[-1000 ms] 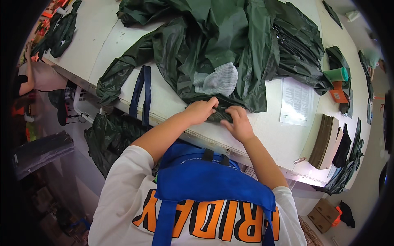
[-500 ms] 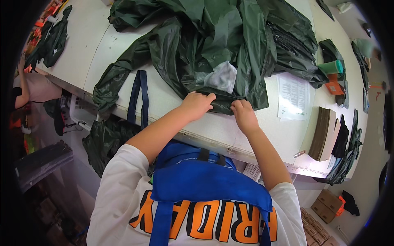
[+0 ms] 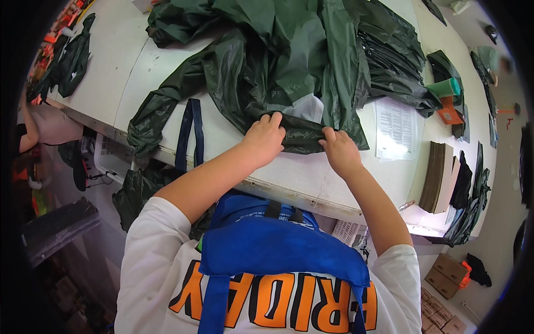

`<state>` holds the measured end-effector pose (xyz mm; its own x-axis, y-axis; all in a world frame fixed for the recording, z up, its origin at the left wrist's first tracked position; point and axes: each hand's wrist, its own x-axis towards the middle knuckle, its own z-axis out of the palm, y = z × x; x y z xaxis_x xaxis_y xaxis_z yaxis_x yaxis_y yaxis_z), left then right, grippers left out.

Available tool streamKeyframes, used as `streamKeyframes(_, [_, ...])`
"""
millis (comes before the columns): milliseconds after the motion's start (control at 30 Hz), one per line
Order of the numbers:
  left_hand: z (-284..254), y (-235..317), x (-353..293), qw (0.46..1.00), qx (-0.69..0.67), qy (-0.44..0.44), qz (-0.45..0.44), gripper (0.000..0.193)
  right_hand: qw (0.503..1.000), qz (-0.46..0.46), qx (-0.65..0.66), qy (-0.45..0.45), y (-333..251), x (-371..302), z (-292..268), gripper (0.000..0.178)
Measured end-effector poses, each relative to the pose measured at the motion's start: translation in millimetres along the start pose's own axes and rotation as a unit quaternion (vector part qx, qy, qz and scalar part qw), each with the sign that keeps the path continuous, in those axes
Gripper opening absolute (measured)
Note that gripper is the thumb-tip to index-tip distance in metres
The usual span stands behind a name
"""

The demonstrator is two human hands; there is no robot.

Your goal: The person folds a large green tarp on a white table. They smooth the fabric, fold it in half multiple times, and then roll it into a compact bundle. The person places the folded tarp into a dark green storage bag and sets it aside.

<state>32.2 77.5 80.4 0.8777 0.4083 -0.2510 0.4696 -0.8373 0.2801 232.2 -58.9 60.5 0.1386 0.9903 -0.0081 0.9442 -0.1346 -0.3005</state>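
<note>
A dark green shiny rain garment (image 3: pixel 295 61) lies crumpled over the white table, one sleeve stretched toward the front left. Its near edge forms a folded band along the table's front. My left hand (image 3: pixel 265 139) grips the left part of this band, fingers over its top. At the band's right part, my right hand (image 3: pixel 341 151) pinches the fabric, with thumb and fingertips close together. A patch of pale mesh lining (image 3: pixel 309 107) shows just beyond the fold, between my hands. The fingertips under the cloth are hidden.
A navy strap (image 3: pixel 190 131) hangs over the table edge on the left. To the right are a printed sheet (image 3: pixel 396 131), a green roll (image 3: pixel 445 88), an orange box (image 3: pixel 449 111) and stacked cardboard (image 3: pixel 435 177). Another person's arm (image 3: pixel 29 125) shows at far left.
Both hands have shifted slightly, the right one a little to the right. The near band is turned up further and covers more of the mesh lining.
</note>
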Motion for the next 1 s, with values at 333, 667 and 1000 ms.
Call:
streamKeyframes(333, [-1, -17, -5, 1.0, -0.004, 0.001, 0.031, 0.028, 0.996, -0.071, -0.041, 0.018, -22, -12, -19, 0.03])
streamKeyframes(667, [39, -41, -12, 0.996, -0.022, 0.008, 0.081, 0.014, 0.995, -0.093, -0.039, -0.015, -14, -20, 29, 0.021])
streamKeyframes(1000, [32, 42, 15, 0.985, 0.001, 0.111, 0.133, 0.014, 0.996, -0.019, -0.018, 0.086, -15, -19, 47, 0.011])
